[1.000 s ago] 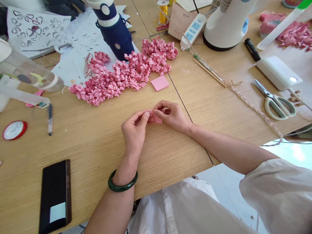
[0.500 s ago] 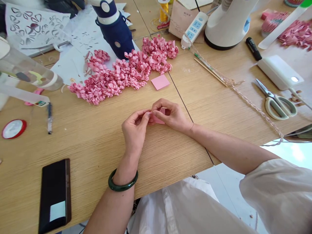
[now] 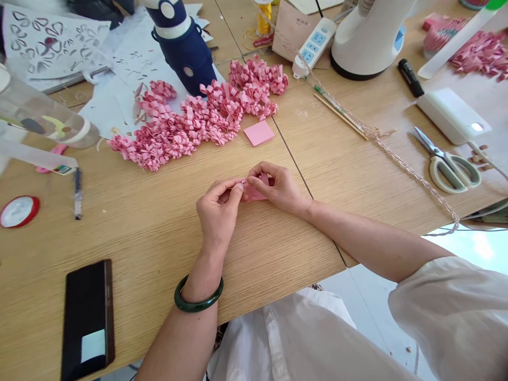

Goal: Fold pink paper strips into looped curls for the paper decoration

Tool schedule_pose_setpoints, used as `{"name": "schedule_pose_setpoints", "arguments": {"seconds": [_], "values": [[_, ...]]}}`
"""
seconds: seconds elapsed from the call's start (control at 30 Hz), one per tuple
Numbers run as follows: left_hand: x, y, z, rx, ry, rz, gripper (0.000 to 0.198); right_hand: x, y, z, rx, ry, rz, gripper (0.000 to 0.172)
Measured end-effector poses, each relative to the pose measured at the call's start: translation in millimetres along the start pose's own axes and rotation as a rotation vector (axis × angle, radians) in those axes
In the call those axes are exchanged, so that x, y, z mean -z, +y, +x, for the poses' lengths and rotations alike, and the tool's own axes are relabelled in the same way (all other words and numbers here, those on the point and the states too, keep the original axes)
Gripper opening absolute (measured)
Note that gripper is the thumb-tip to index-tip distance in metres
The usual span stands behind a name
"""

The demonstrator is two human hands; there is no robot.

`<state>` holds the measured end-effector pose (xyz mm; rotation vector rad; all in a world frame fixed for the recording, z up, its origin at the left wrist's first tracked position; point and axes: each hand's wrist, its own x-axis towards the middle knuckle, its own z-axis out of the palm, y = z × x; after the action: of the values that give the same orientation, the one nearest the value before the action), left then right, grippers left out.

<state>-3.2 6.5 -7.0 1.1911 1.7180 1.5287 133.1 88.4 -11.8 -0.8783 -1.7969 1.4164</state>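
Observation:
Close together over the table, my two hands meet with thumbs and fingertips pinched. Between the tips of my left hand (image 3: 218, 209) is a small sliver of pink paper (image 3: 243, 182); its far part is hidden by the fingers. The fingers of my right hand (image 3: 282, 189) are closed at the same piece. Under and behind my right fingers shows a pink paper sheet (image 3: 260, 192), partly covered. Another pink paper slip (image 3: 259, 133) lies flat beyond the hands. Behind it stretches a heap of curled pink paper loops (image 3: 190, 127).
Navy bottle (image 3: 186, 58), power strip (image 3: 315, 47) and white appliance base (image 3: 357, 42) stand at the back. Scissors (image 3: 448, 164), twisted cord (image 3: 413, 172), marker (image 3: 410, 78) and white power bank (image 3: 454, 116) lie right. A phone (image 3: 87, 317) and red-rimmed tape roll (image 3: 19, 211) lie left.
The view has shifted slightly. Both hands keep their pinch in almost the same place, with only small finger movement; a bit more of the pink sliver shows between the fingertips.

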Motion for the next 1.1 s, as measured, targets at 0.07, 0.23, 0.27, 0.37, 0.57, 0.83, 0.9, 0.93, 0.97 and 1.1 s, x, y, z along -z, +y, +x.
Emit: {"name": "schedule_pose_setpoints", "arguments": {"seconds": [0.07, 0.23, 0.27, 0.37, 0.57, 0.83, 0.9, 0.93, 0.97, 1.1], "values": [[-0.5, -1.0, -0.1, 0.036, -0.002, -0.046, 0.016, 0.1, -1.2, 0.3, 0.006, 0.012, -0.009, 0.017], [-0.7, -5.0, 0.4, 0.077, -0.018, -0.078, 0.023, 0.6, -1.8, 0.3, 0.011, 0.020, -0.030, 0.018], [-0.5, -5.6, 0.5, 0.073, -0.020, -0.068, 0.024, 0.7, -1.9, 0.2, 0.004, 0.014, -0.032, 0.018], [-0.2, -6.4, 0.7, 0.061, -0.017, -0.060, 0.024, 0.8, -2.3, -0.1, 0.005, 0.008, -0.042, 0.018], [-1.3, -2.5, 0.2, 0.185, -0.025, -0.197, 0.026, 1.0, -0.7, -0.2, 0.015, 0.019, -0.033, 0.018], [-1.4, -7.1, 1.5, 0.181, 0.003, -0.157, 0.026, 0.4, 0.9, 0.2, 0.040, 0.022, -0.046, 0.019], [-1.5, -7.0, 1.7, 0.184, 0.003, -0.161, 0.026, 0.2, 1.0, 0.1, 0.042, 0.023, -0.052, 0.018], [-1.5, -6.5, 1.7, 0.186, 0.001, -0.164, 0.026, 0.1, 1.2, 0.1, 0.045, 0.024, -0.054, 0.019], [-1.5, -5.8, 1.6, 0.186, 0.000, -0.163, 0.025, 0.0, 1.4, 0.2, 0.047, 0.026, -0.057, 0.019], [-1.2, -4.0, 1.2, 0.164, 0.006, -0.129, 0.024, -0.3, 2.5, 0.6, 0.061, 0.026, -0.060, 0.020]]}}
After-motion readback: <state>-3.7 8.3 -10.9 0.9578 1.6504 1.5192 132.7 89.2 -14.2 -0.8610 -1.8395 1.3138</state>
